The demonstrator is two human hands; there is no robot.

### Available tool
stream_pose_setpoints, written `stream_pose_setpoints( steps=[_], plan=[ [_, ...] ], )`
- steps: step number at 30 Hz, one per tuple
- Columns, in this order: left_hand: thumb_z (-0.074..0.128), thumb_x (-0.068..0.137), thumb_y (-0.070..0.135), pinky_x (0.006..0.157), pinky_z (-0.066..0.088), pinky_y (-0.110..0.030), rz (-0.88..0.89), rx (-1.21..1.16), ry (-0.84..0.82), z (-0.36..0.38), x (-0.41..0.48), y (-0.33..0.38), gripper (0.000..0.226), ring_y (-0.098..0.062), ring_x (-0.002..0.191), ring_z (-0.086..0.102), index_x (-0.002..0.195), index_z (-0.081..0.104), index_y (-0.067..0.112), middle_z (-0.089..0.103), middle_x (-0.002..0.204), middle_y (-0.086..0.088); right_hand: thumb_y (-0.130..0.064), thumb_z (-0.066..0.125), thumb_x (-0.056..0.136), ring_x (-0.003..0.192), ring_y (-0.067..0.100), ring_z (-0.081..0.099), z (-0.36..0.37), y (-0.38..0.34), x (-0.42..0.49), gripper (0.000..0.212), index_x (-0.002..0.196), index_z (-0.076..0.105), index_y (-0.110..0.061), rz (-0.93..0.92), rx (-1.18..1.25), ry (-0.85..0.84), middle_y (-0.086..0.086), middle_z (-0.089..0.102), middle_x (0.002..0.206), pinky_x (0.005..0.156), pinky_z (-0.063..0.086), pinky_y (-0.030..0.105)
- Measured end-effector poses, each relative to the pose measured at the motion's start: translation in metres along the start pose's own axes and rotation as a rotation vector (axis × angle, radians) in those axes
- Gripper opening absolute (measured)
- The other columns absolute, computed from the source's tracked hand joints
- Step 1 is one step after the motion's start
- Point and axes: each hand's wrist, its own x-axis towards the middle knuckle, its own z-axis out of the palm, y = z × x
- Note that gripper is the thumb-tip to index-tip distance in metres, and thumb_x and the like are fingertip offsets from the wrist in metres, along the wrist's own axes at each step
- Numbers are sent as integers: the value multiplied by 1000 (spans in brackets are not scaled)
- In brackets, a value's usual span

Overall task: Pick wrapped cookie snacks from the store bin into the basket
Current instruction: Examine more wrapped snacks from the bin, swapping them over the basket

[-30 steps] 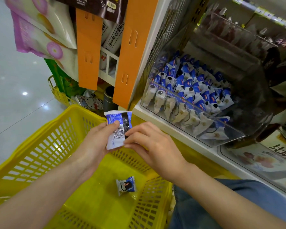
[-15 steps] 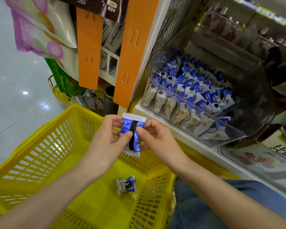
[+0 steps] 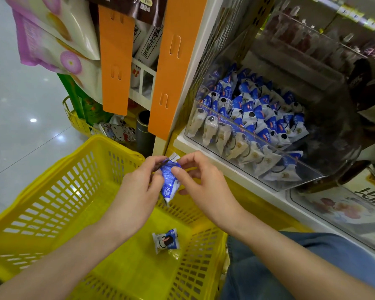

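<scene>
While left hand (image 3: 136, 187) and right hand (image 3: 204, 182) pinch it, wrapped snack (image 3: 170, 184) now turned edge-on, other snack (image 3: 166, 240) unmoved in basket (image 3: 52, 191)

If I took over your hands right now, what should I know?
Left hand and right hand both pinch one blue wrapped snack above the yellow basket.
Done: a second snack lies on the basket floor.
The clear bin holds many more.
Left: drop the held one in, then pick more.
</scene>
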Motion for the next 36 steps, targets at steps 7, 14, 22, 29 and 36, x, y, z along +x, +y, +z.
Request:
stream_pose_setpoints(
  steps=[7,14,22,29,36],
  plan=[
    [43,97,13,69,56,-40,40,72,23,0,0,0,26,-13,76,67,112,62,22,70,87,4,-18,56,91,89,21,67,4,-3,-2,30,116,40,-22,167,215,-165,-6,55,113,70,56,28],
    [43,97,14,69,58,-33,-39,-71,-8,-3,2,4,28,-9,79,68,100,62,35,69,88,13,-18,55,91,95,22,65,5,-4,-2,33,120,40,-21,148,223,-136,-5,54,119,75,56,33],
    [51,81,35,64,52,-21,-343,-565,-207,2,2,16,30,-8,80,64,107,59,21,68,91,2,-29,70,79,94,-9,55,-4,3,2,45,108,38,-36,8,-3,1,-14,55,102,79,47,11],
    [49,92,3,61,52,-17,-343,-470,-133,3,4,21,27,-8,72,65,117,54,12,68,92,-3,-26,74,75,92,-2,59,-6,0,1,42,109,50,-28,-15,-139,-129,-11,62,100,82,47,15],
    [52,90,21,65,53,-21,-332,-611,-160,1,11,30,18,-14,81,68,105,62,15,73,90,-3,-23,78,69,90,22,65,-20,-5,9,33,94,57,-30,44,58,-10,-4,68,96,78,56,37]
  ],
)
